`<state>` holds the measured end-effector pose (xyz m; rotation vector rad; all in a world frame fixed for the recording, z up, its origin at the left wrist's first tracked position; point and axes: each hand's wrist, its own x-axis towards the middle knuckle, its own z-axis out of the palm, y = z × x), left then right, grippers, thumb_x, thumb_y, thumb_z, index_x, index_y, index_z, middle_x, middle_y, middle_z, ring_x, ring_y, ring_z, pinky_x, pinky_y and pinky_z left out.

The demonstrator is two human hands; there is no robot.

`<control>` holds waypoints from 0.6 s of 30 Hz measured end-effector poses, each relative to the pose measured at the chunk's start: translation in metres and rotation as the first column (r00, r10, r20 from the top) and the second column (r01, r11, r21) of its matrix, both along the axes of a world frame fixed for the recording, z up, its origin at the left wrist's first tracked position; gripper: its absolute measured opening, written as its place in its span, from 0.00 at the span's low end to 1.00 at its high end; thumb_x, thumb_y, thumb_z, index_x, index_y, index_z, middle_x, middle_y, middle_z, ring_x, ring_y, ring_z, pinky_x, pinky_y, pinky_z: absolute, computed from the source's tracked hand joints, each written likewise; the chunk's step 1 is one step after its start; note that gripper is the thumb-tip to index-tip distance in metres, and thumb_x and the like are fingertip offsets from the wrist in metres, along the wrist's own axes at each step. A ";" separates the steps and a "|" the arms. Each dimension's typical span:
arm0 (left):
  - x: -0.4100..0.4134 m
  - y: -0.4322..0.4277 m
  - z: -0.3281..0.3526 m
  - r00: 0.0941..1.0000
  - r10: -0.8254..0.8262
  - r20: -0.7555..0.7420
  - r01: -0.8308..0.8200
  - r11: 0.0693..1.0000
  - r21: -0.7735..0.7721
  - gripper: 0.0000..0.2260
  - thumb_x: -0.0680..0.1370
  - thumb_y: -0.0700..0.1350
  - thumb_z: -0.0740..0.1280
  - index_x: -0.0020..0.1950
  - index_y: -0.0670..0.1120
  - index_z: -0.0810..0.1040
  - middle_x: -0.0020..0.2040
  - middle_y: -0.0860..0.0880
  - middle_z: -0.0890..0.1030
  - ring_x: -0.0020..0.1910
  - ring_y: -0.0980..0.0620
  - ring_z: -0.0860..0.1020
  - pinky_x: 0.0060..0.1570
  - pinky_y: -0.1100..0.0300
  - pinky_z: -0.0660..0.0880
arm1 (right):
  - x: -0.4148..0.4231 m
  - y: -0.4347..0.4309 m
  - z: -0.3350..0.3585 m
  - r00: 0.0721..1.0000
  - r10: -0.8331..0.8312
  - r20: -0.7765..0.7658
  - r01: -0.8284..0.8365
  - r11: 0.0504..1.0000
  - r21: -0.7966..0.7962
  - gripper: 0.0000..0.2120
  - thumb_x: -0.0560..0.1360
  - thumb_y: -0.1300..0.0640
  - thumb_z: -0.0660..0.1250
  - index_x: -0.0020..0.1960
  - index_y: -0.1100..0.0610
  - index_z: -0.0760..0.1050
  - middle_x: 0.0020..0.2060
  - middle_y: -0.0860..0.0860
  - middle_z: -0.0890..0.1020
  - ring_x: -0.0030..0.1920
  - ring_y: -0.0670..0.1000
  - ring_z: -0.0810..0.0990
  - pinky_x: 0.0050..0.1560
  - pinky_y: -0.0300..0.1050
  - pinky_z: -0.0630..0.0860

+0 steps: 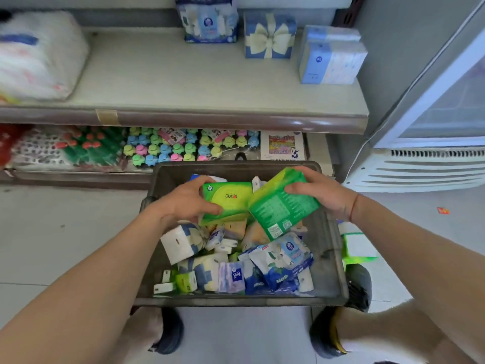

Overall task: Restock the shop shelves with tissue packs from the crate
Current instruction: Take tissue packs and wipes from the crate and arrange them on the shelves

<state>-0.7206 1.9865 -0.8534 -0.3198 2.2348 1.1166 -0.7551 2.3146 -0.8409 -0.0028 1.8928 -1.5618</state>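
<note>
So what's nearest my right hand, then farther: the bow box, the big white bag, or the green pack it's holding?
1. Green pack, in the right hand's grip.
2. Bow box, on the shelf ahead.
3. White bag, shelf's far left.

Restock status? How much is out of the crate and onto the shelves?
Looks early. Done: only a few blue packs stand at the right end of the upper shelf. In hand: the left hand grips a green tissue pack and the right hand grips a second green pack, both over the crate. Left: a heap of mixed packs remains in the crate.
</note>
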 end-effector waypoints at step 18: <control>0.057 -0.046 0.183 0.824 0.543 -0.165 -0.308 0.672 0.673 0.19 0.73 0.42 0.72 0.64 0.50 0.77 0.60 0.44 0.84 0.58 0.43 0.81 0.58 0.43 0.76 | 0.001 -0.004 0.150 0.983 -0.131 0.131 0.158 0.961 -0.229 0.20 0.75 0.40 0.71 0.63 0.49 0.77 0.54 0.55 0.85 0.46 0.54 0.85 0.38 0.45 0.79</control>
